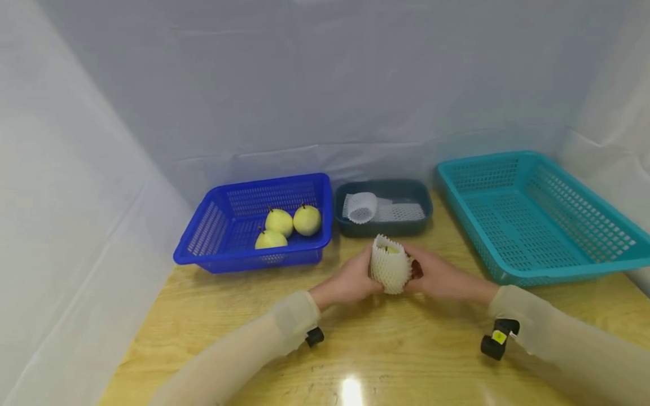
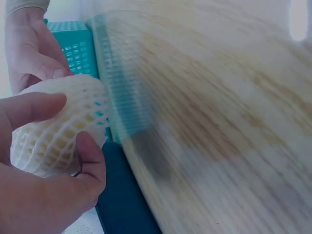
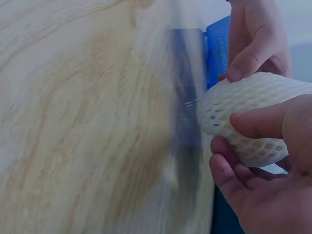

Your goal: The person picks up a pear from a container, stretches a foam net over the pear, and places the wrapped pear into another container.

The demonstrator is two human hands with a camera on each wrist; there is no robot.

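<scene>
Between both hands, above the table, is a pear in a white foam net sleeve; its stem and a bit of yellow-green skin show at the sleeve's top opening. My left hand grips the sleeved pear from the left, thumb and curled fingers on the netting. From the other side my right hand holds it, thumb on the foam net and fingers curled beneath. In the left wrist view, pale yellow shows through the mesh.
A blue basket at left holds three pears. Behind the hands, a dark green tray holds foam net sleeves. On the right stands a teal basket. White sheeting hangs behind the wooden table.
</scene>
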